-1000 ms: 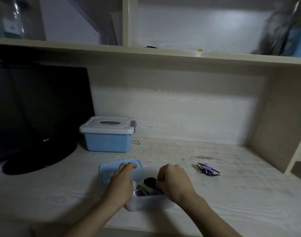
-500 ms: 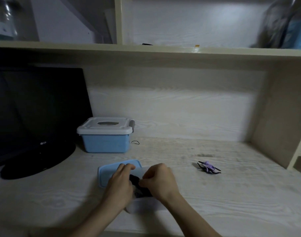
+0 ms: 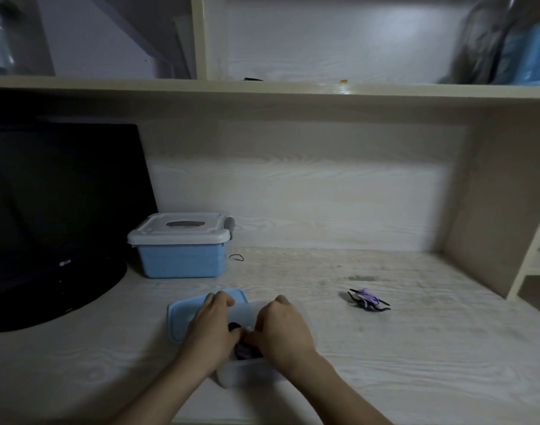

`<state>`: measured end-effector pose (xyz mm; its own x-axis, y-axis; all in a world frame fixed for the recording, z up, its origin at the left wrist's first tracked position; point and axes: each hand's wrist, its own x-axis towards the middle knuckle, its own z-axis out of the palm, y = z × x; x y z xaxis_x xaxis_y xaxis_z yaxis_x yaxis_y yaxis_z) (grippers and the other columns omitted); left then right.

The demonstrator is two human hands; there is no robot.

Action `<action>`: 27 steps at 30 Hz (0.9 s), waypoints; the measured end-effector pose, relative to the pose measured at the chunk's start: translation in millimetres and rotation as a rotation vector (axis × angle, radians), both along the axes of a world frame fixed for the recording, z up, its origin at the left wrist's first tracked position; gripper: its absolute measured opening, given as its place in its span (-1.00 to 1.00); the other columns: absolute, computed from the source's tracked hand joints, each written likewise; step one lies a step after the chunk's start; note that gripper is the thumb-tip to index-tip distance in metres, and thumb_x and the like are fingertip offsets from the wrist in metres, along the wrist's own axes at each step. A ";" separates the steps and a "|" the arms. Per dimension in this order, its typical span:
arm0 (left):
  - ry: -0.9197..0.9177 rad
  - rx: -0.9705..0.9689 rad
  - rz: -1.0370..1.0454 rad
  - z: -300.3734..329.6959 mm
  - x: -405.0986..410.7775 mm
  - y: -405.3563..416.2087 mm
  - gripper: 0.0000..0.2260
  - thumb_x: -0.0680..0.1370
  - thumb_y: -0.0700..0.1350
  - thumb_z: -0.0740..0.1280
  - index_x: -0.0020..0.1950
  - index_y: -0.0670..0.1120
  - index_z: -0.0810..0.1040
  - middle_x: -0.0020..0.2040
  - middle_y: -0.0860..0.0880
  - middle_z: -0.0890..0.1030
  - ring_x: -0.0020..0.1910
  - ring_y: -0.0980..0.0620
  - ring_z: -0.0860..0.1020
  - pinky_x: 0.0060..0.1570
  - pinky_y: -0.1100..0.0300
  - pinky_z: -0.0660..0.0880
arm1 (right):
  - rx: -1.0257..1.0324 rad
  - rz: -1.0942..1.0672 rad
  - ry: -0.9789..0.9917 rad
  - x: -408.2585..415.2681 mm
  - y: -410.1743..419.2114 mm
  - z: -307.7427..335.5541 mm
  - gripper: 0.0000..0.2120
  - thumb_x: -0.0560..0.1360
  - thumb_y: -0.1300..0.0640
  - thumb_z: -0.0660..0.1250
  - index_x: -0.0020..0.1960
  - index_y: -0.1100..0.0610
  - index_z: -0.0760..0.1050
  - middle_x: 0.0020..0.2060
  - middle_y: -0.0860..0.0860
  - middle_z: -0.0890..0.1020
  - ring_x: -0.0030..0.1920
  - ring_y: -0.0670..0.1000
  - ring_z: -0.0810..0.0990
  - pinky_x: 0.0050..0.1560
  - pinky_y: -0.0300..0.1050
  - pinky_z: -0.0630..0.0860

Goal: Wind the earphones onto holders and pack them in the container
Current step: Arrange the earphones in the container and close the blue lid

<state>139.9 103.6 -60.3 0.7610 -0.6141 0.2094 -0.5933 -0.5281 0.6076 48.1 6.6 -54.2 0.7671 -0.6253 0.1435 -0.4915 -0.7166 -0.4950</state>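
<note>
A small translucent white container (image 3: 245,374) sits at the desk's near edge, and its blue lid (image 3: 182,314) lies flat just to its left. My left hand (image 3: 212,328) and my right hand (image 3: 282,328) are both down inside it, fingers curled around dark wound earphones (image 3: 242,348). Most of the contents are hidden by my hands. Another earphone wound on a purple holder (image 3: 368,299) lies on the desk to the right, apart from both hands.
A blue storage box with a white lid (image 3: 179,245) stands behind, next to a black monitor (image 3: 57,210) at left. A thin black loop (image 3: 236,257) lies beside that box. A shelf (image 3: 262,87) overhangs the desk; a side panel (image 3: 489,210) closes the right.
Both hands have drawn closer together over the container and pushed deeper in, covering the dark earphones that showed between them a second ago.
</note>
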 end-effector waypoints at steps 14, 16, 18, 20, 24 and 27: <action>0.006 -0.111 0.012 -21.8 3.5 -9.6 -0.54 0.36 -0.12 0.52 0.18 -0.12 0.43 0.19 -0.04 0.54 0.19 -0.01 0.50 0.09 0.17 0.39 | 0.026 -0.382 -0.168 -105.5 -196.1 -23.0 -0.60 0.43 0.07 0.48 0.25 0.07 0.58 0.23 0.20 0.61 0.22 0.24 0.57 0.17 0.07 0.50; 0.004 -0.122 0.018 -22.6 3.8 -10.2 -0.54 0.35 -0.13 0.53 0.18 -0.11 0.44 0.19 -0.03 0.54 0.19 -0.01 0.50 0.09 0.19 0.38 | -0.006 -0.352 -0.135 -105.6 -198.1 -30.7 -0.59 0.40 0.13 0.49 0.24 0.03 0.58 0.25 0.14 0.61 0.24 0.21 0.56 0.17 0.05 0.50; 0.008 -0.136 0.023 -23.5 4.3 -10.4 -0.53 0.35 -0.14 0.53 0.18 -0.11 0.44 0.18 -0.03 0.54 0.21 0.00 0.49 0.10 0.21 0.37 | -0.043 -0.332 -0.113 -103.6 -197.6 -36.9 -0.58 0.38 0.16 0.47 0.23 -0.01 0.59 0.22 0.10 0.64 0.22 0.19 0.58 0.14 0.04 0.52; 0.010 -0.144 0.024 -24.2 4.5 -10.3 -0.53 0.34 -0.15 0.53 0.19 -0.12 0.45 0.19 -0.03 0.54 0.22 0.00 0.49 0.11 0.22 0.36 | -0.094 -0.312 -0.061 -100.4 -196.3 -42.3 -0.60 0.40 0.16 0.43 0.23 -0.05 0.59 0.18 0.08 0.66 0.19 0.19 0.58 0.09 0.02 0.53; 0.004 -0.157 0.031 -24.5 3.5 -10.5 -0.52 0.34 -0.16 0.54 0.20 -0.13 0.46 0.20 -0.05 0.55 0.22 0.00 0.49 0.10 0.25 0.35 | -0.156 -0.333 -0.055 -95.3 -195.5 -49.2 -0.70 0.46 0.14 0.38 0.17 -0.07 0.62 0.01 0.11 0.69 0.06 0.21 0.60 -0.08 -0.01 0.50; 0.016 -0.152 0.041 -24.1 2.8 -11.1 -0.51 0.35 -0.15 0.53 0.22 -0.12 0.45 0.22 -0.05 0.54 0.21 0.01 0.49 0.11 0.25 0.37 | -0.168 -0.341 -0.086 -94.7 -193.9 -49.6 -0.79 0.47 0.14 0.37 0.08 -0.01 0.65 -0.09 0.15 0.71 -0.02 0.21 0.61 -0.20 -0.05 0.41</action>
